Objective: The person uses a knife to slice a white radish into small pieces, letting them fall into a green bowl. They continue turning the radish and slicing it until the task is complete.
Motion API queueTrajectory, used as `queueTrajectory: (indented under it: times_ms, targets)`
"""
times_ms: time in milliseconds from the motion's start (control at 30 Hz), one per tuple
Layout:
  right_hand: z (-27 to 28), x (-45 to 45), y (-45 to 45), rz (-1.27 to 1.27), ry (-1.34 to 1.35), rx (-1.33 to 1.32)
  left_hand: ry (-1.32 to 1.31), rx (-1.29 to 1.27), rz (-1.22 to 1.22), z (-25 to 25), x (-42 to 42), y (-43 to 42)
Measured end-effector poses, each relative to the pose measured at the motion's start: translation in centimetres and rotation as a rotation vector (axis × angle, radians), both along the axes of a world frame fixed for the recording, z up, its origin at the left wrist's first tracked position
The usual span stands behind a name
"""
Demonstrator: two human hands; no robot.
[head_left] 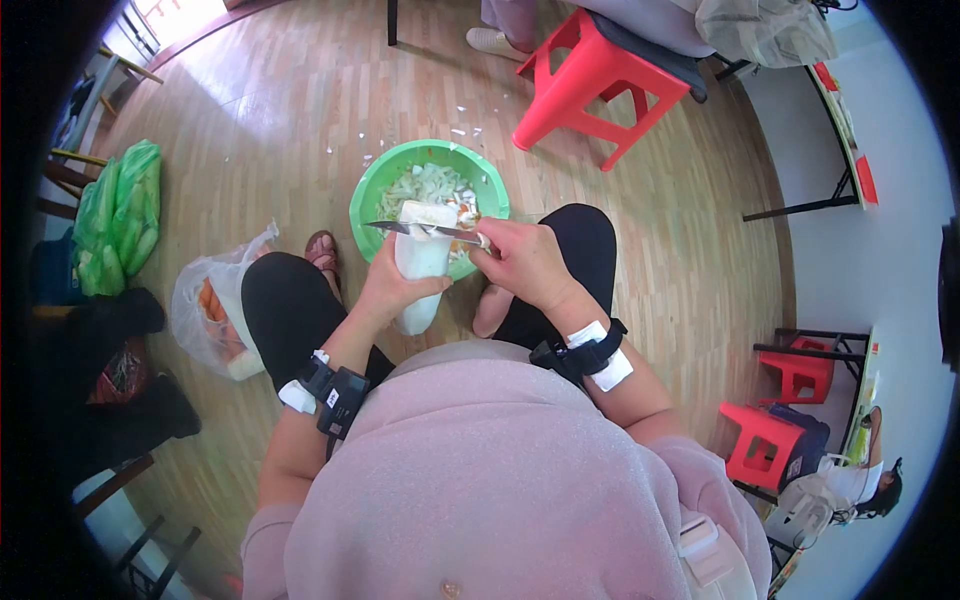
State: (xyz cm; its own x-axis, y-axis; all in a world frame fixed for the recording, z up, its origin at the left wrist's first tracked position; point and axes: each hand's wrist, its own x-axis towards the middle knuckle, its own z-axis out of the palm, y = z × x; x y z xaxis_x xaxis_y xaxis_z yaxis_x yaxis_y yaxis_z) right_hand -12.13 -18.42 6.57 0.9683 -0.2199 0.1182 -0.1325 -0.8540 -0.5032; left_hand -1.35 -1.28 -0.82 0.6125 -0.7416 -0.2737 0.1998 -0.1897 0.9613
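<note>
My left hand (392,287) is wrapped round a thick white radish (423,262), tilted over the near side of a green basin (362,205). The radish's upper end is cut, with a pale flat face showing. In my right hand (532,262) is a knife (440,232), its handle mostly hidden by my fingers. The blade lies across the radish just below the cut end, pointing left. Chopped white pieces (435,185) fill much of the basin, with some orange bits among them.
White scraps (458,132) are scattered on the wooden floor beyond the basin. A clear bag with orange and white vegetables (212,305) stands by my left knee. Green bags (120,220) sit farther left. A red stool (600,85) with a seated person is ahead right.
</note>
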Motion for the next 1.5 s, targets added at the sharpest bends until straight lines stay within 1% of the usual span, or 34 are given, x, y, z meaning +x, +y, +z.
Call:
queueTrajectory:
  times_ms: [100, 500, 567, 833, 1200, 1267, 1367, 1400, 1433, 1467, 1500]
  targets:
    - [0.1, 0.0, 0.0, 0.000, -0.006, -0.011, 0.014, 0.001, -0.008, 0.4, 0.0, -0.1]
    - [-0.1, 0.1, -0.1, 0.012, -0.020, -0.037, -0.068, -0.010, -0.007, 0.2, 0.1, -0.2]
    - [-0.2, 0.2, -0.1, 0.009, -0.020, -0.044, -0.083, 0.041, -0.026, 0.4, 0.2, -0.2]
    - [-0.3, 0.2, -0.2, 0.032, -0.003, -0.050, -0.081, 0.084, -0.028, 1.3, 0.2, -0.2]
    - [-3.9, 0.8, -0.8, 0.018, -0.069, -0.049, -0.137, 0.108, -0.015, -0.6, 0.6, 0.0]
    - [-4.5, 0.9, -0.9, 0.016, -0.080, -0.038, -0.113, 0.048, -0.004, -0.8, 0.6, 0.1]
    - [-5.7, 0.7, -2.0, 0.012, -0.050, -0.036, -0.061, 0.054, 0.020, -0.3, 0.7, 0.2]
    - [-6.0, 0.7, -2.9, -0.061, 0.093, -0.065, -0.066, 0.053, 0.013, 0.0, 0.5, 0.3]
    - [-6.3, 0.6, -3.4, -0.140, 0.233, -0.091, -0.139, 0.032, -0.044, 0.4, 0.3, 0.4]
    - [-6.8, 0.3, -3.4, -0.121, 0.214, -0.088, -0.212, 0.010, -0.101, 0.6, 0.4, 0.4]
    - [-7.1, 0.3, -3.0, -0.129, 0.216, -0.085, -0.209, 0.012, -0.109, 0.6, 0.4, 0.5]
